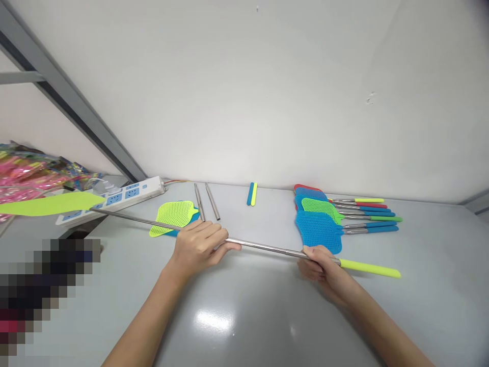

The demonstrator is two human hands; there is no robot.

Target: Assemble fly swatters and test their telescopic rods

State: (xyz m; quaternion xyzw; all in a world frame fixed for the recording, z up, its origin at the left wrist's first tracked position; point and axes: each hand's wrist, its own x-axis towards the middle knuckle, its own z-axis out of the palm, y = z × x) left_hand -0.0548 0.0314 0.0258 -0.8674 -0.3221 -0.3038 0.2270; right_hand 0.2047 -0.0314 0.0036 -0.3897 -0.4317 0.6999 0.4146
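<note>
Both hands hold a long extended fly swatter [267, 248] across the table, tilted down to the right. My left hand [202, 242] is closed round the middle of its metal shaft. Near the grip end, my right hand [323, 267] is wrapped on the shaft, and the yellow-green handle [370, 268] sticks out beyond it. The swatter's yellow-green head [49, 204] reaches the far left and is seen nearly edge-on. Behind my left hand lie a loose yellow-green swatter head [171, 216] and a blue one [194, 216] partly under it.
Two metal tubes [213, 201] and two short handle sleeves, blue and yellow [254, 194], lie near the wall. A pile of assembled swatters [319, 232] is at the right. A power strip [126, 196] stands left, by wrapped goods [30, 176]. A pixelated patch covers the lower left.
</note>
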